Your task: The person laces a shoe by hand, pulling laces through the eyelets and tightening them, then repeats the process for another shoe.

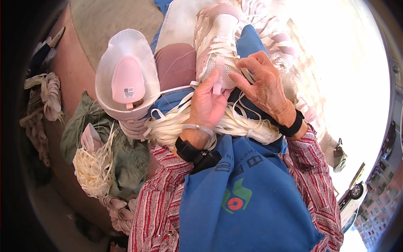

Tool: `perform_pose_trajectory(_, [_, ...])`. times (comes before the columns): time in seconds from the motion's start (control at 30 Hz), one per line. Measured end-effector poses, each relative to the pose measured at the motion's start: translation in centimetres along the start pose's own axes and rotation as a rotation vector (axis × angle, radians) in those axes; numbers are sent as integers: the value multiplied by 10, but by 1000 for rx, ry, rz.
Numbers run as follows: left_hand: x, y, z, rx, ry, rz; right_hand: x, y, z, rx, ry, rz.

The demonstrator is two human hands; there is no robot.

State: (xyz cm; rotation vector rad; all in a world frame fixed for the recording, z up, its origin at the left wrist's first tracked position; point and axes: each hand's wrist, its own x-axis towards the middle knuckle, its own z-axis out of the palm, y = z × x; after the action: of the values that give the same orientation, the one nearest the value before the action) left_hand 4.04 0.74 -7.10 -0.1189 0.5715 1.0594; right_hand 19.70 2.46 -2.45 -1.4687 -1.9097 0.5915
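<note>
The pink-and-white shoe (216, 46) is pinched at its lace by the left hand (208, 105) and right hand (264, 86), both closed; the lace could be tangled with the loose white laces (247, 126) lying beneath.

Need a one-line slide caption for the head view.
Both hands, left hand and right hand, work white laces on a pink-white sneaker over a blue apron.
</note>
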Motion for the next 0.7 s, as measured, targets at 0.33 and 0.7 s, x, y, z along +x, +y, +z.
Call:
perform_pose_trajectory(0.33, [1, -4, 0, 19, 61, -12, -2, -18, -16, -271, -302, -97])
perform_pose_trajectory(0.7, [-2, 0, 2, -12, 18, -20, 20, -3, -3, -32, -97, 25])
